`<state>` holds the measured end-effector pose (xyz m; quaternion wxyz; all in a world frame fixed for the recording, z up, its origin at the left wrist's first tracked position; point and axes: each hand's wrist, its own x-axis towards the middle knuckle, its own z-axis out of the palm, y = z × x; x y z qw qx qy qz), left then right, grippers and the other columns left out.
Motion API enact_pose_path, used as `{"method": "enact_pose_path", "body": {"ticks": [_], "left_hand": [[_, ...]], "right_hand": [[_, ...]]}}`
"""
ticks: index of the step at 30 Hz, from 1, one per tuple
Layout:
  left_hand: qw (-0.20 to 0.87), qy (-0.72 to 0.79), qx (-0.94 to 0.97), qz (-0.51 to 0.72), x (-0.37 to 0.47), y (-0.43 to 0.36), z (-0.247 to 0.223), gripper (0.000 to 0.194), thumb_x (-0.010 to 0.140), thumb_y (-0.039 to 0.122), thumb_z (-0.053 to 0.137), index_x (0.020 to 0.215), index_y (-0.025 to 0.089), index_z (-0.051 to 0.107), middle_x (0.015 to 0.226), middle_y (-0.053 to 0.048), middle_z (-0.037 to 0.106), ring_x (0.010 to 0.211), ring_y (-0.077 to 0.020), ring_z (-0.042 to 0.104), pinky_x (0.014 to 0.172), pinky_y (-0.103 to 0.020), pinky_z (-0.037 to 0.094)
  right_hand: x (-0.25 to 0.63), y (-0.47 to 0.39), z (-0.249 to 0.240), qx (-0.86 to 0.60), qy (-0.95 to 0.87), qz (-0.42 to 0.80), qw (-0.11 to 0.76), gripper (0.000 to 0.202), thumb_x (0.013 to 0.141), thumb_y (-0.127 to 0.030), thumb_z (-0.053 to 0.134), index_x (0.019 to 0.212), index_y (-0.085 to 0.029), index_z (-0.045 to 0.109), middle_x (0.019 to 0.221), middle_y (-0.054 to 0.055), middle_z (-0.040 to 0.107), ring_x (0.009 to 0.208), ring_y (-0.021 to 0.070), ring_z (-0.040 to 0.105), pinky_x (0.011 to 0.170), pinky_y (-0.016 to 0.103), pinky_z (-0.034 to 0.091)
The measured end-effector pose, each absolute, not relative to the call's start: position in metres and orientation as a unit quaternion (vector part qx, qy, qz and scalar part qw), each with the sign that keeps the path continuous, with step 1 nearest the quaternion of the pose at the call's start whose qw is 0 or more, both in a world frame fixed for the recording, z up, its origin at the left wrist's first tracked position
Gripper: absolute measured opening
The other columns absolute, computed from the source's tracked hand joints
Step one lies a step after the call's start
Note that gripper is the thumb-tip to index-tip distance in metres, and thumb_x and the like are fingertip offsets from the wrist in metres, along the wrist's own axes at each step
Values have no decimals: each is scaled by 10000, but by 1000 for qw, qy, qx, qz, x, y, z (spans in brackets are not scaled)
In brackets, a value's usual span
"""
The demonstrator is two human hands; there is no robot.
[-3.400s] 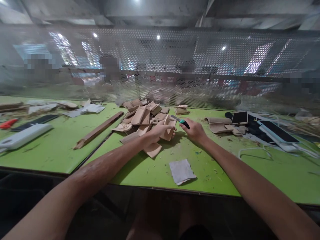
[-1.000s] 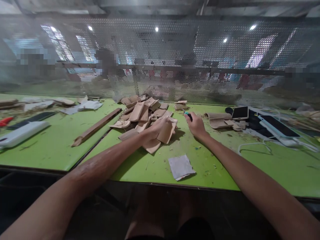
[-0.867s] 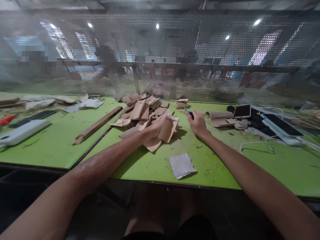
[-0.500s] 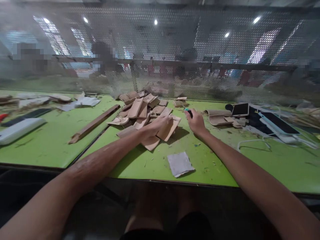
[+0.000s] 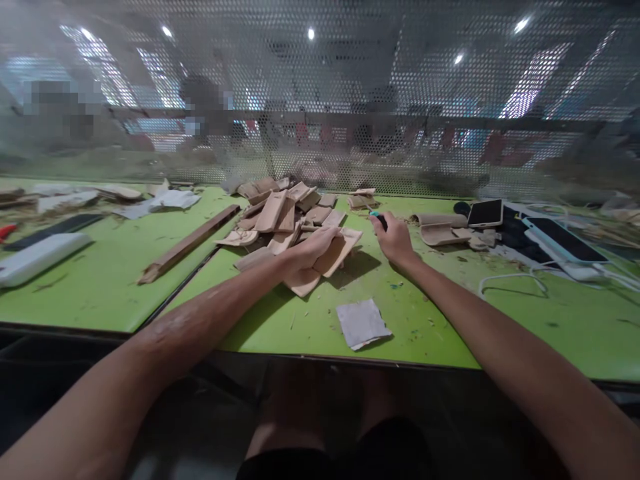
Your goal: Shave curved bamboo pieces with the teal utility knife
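Note:
My left hand (image 5: 316,248) is closed on a flat, slightly curved piece of bamboo (image 5: 341,253), tilted above the table at the front of a heap. Beneath it another pale piece (image 5: 303,283) lies on the green surface. The heap of similar bamboo pieces (image 5: 286,212) spreads just behind my left hand. My right hand (image 5: 395,239) is wrapped around a small tool with a black and teal handle (image 5: 380,218). Its slim tip points left and away from me, too blurred to tell its kind. A gap separates the tool from the held piece.
A grey square of sandpaper-like sheet (image 5: 363,323) lies near the table's front edge. At left are a long wooden strip (image 5: 190,244) and a white power bank-like block (image 5: 45,259). Phones (image 5: 565,240), cables and curved bamboo (image 5: 440,230) lie right. A perforated screen (image 5: 320,147) stands behind.
My right hand with the tool has shifted slightly to the right, along with a small turn of the view. My left hand keeps its hold on the bamboo piece.

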<state>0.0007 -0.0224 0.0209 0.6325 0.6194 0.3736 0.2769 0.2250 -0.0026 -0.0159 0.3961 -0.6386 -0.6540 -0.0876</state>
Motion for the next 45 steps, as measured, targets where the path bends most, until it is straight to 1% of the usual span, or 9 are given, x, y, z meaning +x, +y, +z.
{"method": "enact_pose_path", "body": {"ticks": [5, 15, 19, 22, 26, 32, 38, 42, 45], "left_hand": [[589, 386, 636, 315, 1, -25, 20, 265, 956, 402, 451, 804, 199, 528, 710, -38, 614, 607, -138, 578, 541, -238, 473], [525, 387, 673, 348, 3, -7, 13, 192, 947, 354, 514, 876, 207, 615, 938, -68, 668, 906, -191, 608, 726, -270, 498], [529, 363, 680, 355, 3, -1, 6, 164, 935, 323, 499, 832, 207, 554, 865, -36, 607, 812, -162, 577, 696, -253, 473], [528, 351, 657, 407, 3, 1, 5, 35, 861, 209, 543, 868, 211, 508, 856, -15, 564, 766, -140, 554, 688, -253, 465], [509, 307, 662, 457, 2, 4, 8, 398, 704, 77, 619, 1064, 217, 522, 970, -25, 612, 863, -155, 588, 736, -266, 477], [443, 347, 672, 482, 0, 17, 14, 357, 731, 140, 652, 1063, 195, 533, 1021, -40, 605, 871, -148, 569, 709, -248, 481], [461, 384, 633, 490, 1, 12, 18, 599, 722, 121, 663, 1268, 237, 443, 981, -26, 565, 766, -117, 531, 654, -238, 501], [416, 371, 712, 428, 3, 16, 10, 368, 768, 174, 620, 1136, 164, 628, 858, -31, 616, 730, -131, 543, 677, -253, 480], [349, 337, 782, 392, 4, 26, 2, 253, 836, 217, 567, 1020, 141, 724, 918, -67, 653, 825, -167, 582, 777, -278, 476]], "right_hand": [[225, -3, -15, -642, -656, -88, 388, 408, 986, -524, 383, 930, -203, 628, 750, 75, 660, 718, 242, 596, 655, 303, 347], [223, -3, -16, -632, -663, -83, 394, 420, 977, -536, 384, 939, -199, 632, 762, 83, 665, 718, 247, 590, 657, 319, 352], [224, -3, -17, -632, -661, -75, 397, 422, 974, -551, 394, 934, -206, 634, 732, 68, 650, 694, 236, 578, 650, 315, 346], [224, -2, -17, -630, -658, -77, 404, 430, 974, -565, 397, 939, -209, 634, 742, 69, 648, 697, 231, 574, 651, 313, 345], [224, -2, -16, -630, -656, -84, 408, 445, 978, -578, 385, 933, -206, 626, 758, 76, 646, 720, 233, 573, 662, 315, 347], [225, -2, -16, -638, -653, -94, 397, 471, 978, -589, 373, 931, -200, 635, 760, 84, 651, 718, 243, 576, 658, 319, 353], [227, 0, -17, -632, -652, -99, 408, 507, 969, -619, 355, 938, -202, 642, 744, 82, 650, 722, 251, 579, 662, 320, 368], [228, 0, -16, -631, -650, -91, 414, 521, 966, -632, 335, 915, -206, 631, 726, 78, 643, 707, 245, 585, 674, 323, 388], [230, -1, -16, -624, -646, -87, 431, 541, 961, -655, 322, 912, -206, 621, 722, 74, 645, 711, 240, 598, 691, 329, 413]]}}
